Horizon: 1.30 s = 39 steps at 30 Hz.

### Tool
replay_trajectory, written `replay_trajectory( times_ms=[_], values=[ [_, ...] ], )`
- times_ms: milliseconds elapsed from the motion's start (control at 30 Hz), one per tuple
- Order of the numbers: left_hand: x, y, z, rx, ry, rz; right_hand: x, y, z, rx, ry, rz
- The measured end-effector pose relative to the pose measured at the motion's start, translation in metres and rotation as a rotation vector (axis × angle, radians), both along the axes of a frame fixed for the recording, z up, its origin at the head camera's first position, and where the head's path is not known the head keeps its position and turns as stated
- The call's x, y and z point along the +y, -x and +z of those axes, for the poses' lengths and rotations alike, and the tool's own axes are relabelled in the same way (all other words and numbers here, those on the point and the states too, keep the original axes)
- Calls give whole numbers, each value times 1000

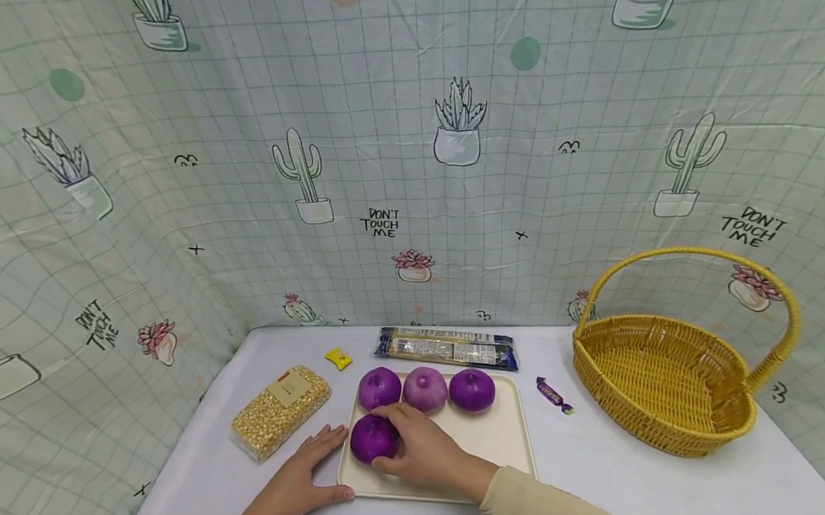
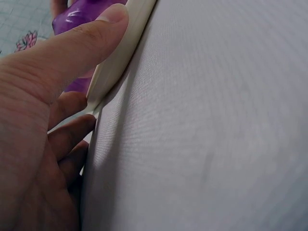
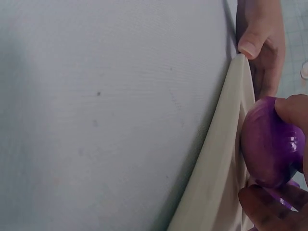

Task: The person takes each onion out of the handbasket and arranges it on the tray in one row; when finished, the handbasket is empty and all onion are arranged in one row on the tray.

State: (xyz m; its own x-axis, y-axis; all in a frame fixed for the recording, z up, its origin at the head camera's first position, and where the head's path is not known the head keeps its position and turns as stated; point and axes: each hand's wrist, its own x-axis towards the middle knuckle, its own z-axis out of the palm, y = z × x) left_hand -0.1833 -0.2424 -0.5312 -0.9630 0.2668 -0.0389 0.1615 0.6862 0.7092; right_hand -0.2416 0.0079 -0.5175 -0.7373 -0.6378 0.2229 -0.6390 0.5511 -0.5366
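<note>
My right hand [image 1: 428, 450] grips a dark purple onion [image 1: 370, 440] at the front left of a cream tray [image 1: 437, 493]. In the right wrist view the thumb and fingers curl round this onion [image 3: 269, 144], close over the tray. Behind it, a row of three more onions sits along the tray's back: a purple one [image 1: 379, 387], a paler one [image 1: 425, 389] and a dark one [image 1: 472, 391]. At the tray's front left corner rests my left hand [image 1: 299, 475], thumb at the rim and fingers relaxed along the left side.
Left of the tray lies a bag of yellow kernels [image 1: 281, 413], with a small yellow packet [image 1: 339, 359] behind. Dark blue packages [image 1: 446, 347] lie beyond the tray. To the right are a purple-wrapped candy [image 1: 554, 395] and a yellow wicker basket [image 1: 654, 429] with a tall handle.
</note>
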Motion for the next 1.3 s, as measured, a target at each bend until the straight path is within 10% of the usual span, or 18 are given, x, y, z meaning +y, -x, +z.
replay_trajectory(
  times_ms=[1300],
  values=[
    [1, 1, -4, -17, -4, 27, 41, -8, -3, -51, 68, -26]
  ],
)
